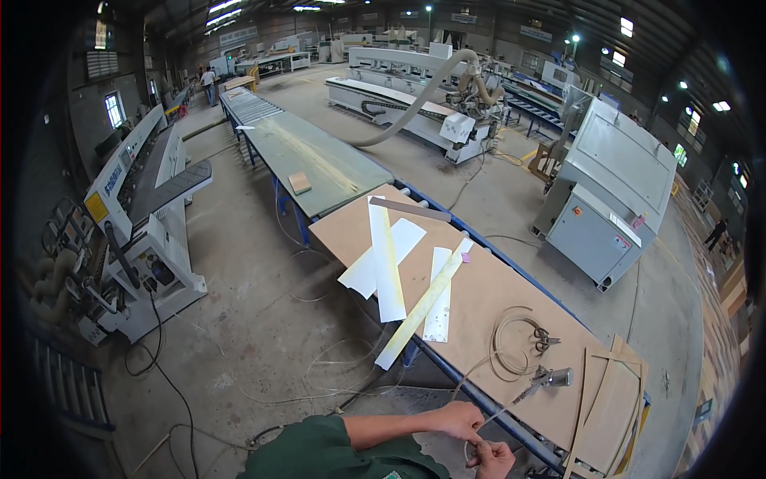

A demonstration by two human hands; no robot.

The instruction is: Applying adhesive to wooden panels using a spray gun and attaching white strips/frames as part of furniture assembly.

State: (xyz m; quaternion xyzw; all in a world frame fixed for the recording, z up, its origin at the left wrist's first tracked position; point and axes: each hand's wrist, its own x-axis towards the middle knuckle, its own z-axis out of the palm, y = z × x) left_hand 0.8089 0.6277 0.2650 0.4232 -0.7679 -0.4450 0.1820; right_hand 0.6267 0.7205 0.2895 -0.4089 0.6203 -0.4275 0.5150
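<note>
The left hand and right hand, fingers pinching a thin strip (partly hidden) on the near side of the spray gun, would do well to keep it untwisted.

- Dark green is worn on the shirt.
- Pale tan is shown by the thin strip and the coil.
- The large board is coloured plain light brown.
- The long white strip is streaked with yellow; the short white strip is speckled with dark dots.
- Silvery grey is seen on the spray gun.
- The conveyor top is coloured grey-green, smeared with pale yellow.
- The cabinet is finished in light grey.
</note>
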